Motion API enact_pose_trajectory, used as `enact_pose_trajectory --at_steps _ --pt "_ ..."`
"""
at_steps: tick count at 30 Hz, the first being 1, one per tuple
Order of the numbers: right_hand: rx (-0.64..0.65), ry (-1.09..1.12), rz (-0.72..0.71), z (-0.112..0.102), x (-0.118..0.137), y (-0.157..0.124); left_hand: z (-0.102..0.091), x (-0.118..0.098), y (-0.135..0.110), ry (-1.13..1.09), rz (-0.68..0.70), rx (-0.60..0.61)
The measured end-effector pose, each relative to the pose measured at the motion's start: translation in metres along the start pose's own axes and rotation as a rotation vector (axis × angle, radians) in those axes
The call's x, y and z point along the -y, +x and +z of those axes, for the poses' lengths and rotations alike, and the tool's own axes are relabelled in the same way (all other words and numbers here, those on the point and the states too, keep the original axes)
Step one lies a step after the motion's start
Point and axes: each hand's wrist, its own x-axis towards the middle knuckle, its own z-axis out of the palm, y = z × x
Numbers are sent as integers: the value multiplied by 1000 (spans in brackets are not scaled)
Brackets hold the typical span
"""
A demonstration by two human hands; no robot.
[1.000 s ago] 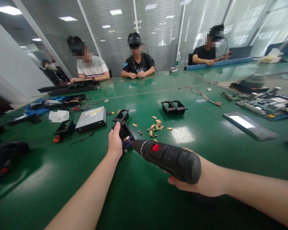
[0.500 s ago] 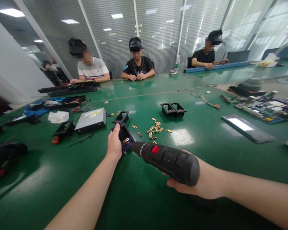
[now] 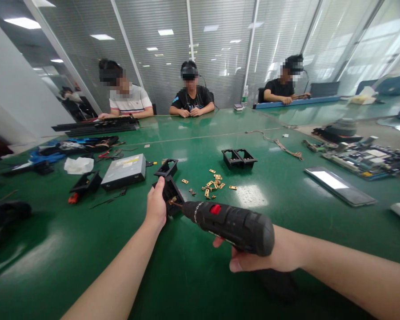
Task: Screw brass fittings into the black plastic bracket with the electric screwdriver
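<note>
My left hand (image 3: 156,203) grips a black plastic frame (image 3: 169,190) by its left side, thumb on the upper edge, and holds it tilted. Small brass pieces (image 3: 172,201) show inside its lower part. My right hand (image 3: 253,258) is wrapped round a black cordless drill (image 3: 233,224) with a red switch; its grip is mostly hidden. The drill's thin bit points left into the frame at the brass pieces; whether it touches them I cannot tell. Just beyond lie loose brass plates (image 3: 216,183) and several small screws (image 3: 192,192).
Another black frame (image 3: 167,167) stands right behind the held one, and a double frame (image 3: 239,158) farther right. At left are a disc drive (image 3: 124,171) and another frame (image 3: 87,181). A phone-like slab (image 3: 340,186) and circuit boards (image 3: 366,156) lie right. Three people sit across the green table (image 3: 200,275).
The view has shifted slightly. The held frame has turned a little, and the drill's bit now shows more plainly against the brass pieces. Both hands keep their holds.
</note>
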Motion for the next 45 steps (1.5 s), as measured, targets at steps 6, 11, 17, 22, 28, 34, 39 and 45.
enact_pose_trajectory --at_steps 6,11,17,22,28,34,39,45 --pt "63 130 83 -4 -6 1 0 1 1 7 -7 3" --pt "36 38 27 -1 -20 4 0 1 1 -3 -7 5" --pt "28 -48 -19 3 -15 3 0 0 0 -1 -9 10" --pt "45 -55 39 8 -6 3 2 0 -1 -2 15 18" --pt "-10 50 65 13 10 -3 2 -2 -2 -6 -9 27" --pt "-3 86 95 13 11 -8 4 -5 -5 -11 -8 25" --pt "28 142 77 15 7 -6 6 -7 -7 -24 -14 17" --pt "46 164 77 15 9 -4 6 -9 -8 -15 -18 17"
